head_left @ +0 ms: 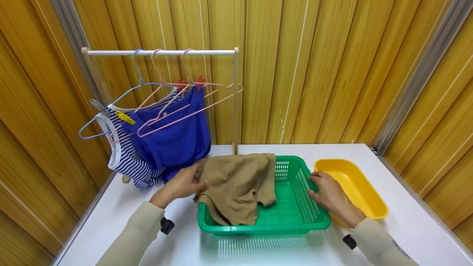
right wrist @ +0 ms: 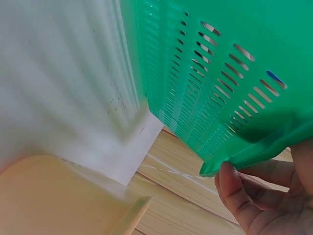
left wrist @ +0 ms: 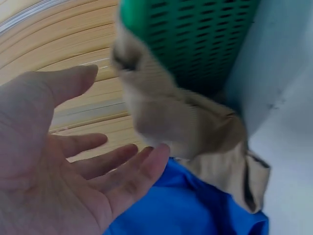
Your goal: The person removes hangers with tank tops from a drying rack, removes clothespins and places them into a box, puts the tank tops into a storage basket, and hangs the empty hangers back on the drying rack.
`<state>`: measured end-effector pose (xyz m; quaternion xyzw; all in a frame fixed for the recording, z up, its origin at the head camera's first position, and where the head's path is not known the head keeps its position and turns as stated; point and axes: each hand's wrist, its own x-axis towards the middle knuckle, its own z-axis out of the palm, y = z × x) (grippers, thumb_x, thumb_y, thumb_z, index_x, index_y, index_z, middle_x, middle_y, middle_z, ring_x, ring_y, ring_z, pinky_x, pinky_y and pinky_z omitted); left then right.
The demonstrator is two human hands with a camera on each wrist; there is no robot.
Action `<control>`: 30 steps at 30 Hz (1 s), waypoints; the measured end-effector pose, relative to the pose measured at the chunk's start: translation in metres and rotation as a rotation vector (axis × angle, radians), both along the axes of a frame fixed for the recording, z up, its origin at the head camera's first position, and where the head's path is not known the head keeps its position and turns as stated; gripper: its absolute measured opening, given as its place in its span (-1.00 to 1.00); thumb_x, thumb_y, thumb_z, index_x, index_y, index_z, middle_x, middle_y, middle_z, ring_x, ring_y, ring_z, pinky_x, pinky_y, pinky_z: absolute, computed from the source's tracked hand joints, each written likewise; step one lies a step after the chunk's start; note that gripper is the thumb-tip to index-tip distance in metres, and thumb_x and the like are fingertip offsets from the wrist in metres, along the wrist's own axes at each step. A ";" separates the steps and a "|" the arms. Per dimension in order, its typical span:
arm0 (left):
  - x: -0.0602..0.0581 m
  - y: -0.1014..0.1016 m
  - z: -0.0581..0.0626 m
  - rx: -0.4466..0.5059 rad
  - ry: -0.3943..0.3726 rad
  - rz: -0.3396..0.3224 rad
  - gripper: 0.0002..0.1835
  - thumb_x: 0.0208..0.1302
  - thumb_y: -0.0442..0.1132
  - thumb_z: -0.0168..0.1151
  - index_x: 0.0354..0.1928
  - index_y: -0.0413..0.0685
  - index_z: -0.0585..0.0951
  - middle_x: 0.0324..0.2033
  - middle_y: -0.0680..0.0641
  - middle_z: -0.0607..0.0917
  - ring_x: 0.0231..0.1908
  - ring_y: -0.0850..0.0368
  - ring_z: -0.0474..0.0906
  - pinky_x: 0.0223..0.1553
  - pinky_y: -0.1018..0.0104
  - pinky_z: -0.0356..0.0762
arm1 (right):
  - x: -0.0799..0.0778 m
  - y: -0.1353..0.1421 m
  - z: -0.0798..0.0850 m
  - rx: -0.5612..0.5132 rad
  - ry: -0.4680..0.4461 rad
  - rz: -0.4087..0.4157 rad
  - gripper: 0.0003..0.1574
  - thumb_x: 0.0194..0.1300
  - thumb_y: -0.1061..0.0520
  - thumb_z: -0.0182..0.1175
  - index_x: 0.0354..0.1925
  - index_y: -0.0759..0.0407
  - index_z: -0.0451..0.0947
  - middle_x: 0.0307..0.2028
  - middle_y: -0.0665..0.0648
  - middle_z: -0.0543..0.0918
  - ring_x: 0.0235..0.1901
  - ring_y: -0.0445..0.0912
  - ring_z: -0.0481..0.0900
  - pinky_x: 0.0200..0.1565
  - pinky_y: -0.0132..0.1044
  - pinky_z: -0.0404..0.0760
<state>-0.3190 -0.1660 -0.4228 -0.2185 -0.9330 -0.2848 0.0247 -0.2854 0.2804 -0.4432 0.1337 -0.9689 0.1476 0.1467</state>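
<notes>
A brown garment (head_left: 236, 184), shaped like shorts, lies draped over the left part of a green basket (head_left: 292, 225). Part of it spills over the left rim, in front of the basket's perforated wall (left wrist: 190, 44) in the left wrist view. Beside that overhang my left hand (head_left: 186, 181) has its fingers (left wrist: 117, 166) extended and apart, thumb away from them, with nothing gripped. My right hand (head_left: 329, 192) holds the basket's right rim (right wrist: 264, 149), thumb and fingers on either side of it.
Behind on the left, a white-barred rack (head_left: 159, 53) carries several hangers. A blue top (head_left: 173, 140) and a striped top (head_left: 127, 159) hang there with clips, low beside the basket. To the right sits a yellow tub (head_left: 354, 184). Wood-look walls (head_left: 332, 74) enclose the white table (head_left: 177, 240).
</notes>
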 end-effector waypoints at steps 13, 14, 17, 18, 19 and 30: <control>-0.003 0.011 -0.017 -0.027 -0.025 0.131 -0.61 0.44 -0.11 0.09 -0.61 -0.03 0.50 -0.67 0.04 0.48 -0.61 0.13 0.42 -0.53 0.26 0.39 | 0.001 -0.001 0.003 0.001 -0.007 -0.003 -0.49 0.16 0.23 0.39 0.03 0.49 0.56 0.06 0.43 0.56 0.04 0.28 0.52 0.16 0.21 0.48; -0.003 0.011 -0.018 -0.035 -0.017 0.142 -0.61 0.45 -0.11 0.08 -0.59 -0.03 0.50 -0.65 0.03 0.49 -0.57 0.11 0.45 -0.48 0.23 0.42 | 0.001 -0.001 0.003 0.001 -0.010 -0.005 -0.49 0.16 0.23 0.38 0.03 0.49 0.55 0.06 0.43 0.56 0.05 0.28 0.52 0.16 0.21 0.47; -0.002 0.012 -0.019 -0.061 0.033 0.157 -0.66 0.46 -0.15 0.08 -0.54 -0.05 0.54 -0.60 -0.02 0.55 -0.46 0.01 0.55 -0.34 0.10 0.51 | 0.001 -0.001 0.003 0.000 -0.017 -0.009 -0.49 0.16 0.23 0.38 0.04 0.49 0.55 0.06 0.43 0.56 0.06 0.28 0.52 0.17 0.21 0.47; -0.002 0.012 -0.018 -0.066 0.049 0.158 -0.67 0.46 -0.16 0.09 -0.52 -0.05 0.55 -0.58 -0.03 0.57 -0.43 0.00 0.57 -0.30 0.08 0.52 | 0.001 -0.001 0.003 -0.002 -0.018 -0.008 -0.49 0.16 0.24 0.38 0.04 0.49 0.55 0.06 0.43 0.56 0.06 0.28 0.52 0.17 0.22 0.47; -0.001 0.012 -0.018 -0.068 0.068 0.158 -0.69 0.45 -0.17 0.09 -0.51 -0.05 0.56 -0.58 -0.03 0.58 -0.42 0.00 0.58 -0.28 0.06 0.53 | 0.001 -0.001 0.003 -0.005 -0.020 -0.009 -0.49 0.16 0.24 0.38 0.04 0.49 0.55 0.06 0.43 0.56 0.06 0.28 0.52 0.17 0.21 0.47; -0.003 0.022 0.022 0.098 0.257 0.115 -0.71 0.44 -0.24 0.11 -0.51 -0.06 0.53 -0.65 0.08 0.46 -0.57 0.17 0.42 -0.48 0.25 0.41 | 0.001 0.002 -0.001 -0.004 0.023 0.006 -0.51 0.12 0.25 0.40 -0.01 0.50 0.57 0.02 0.41 0.58 0.01 0.27 0.54 0.14 0.19 0.50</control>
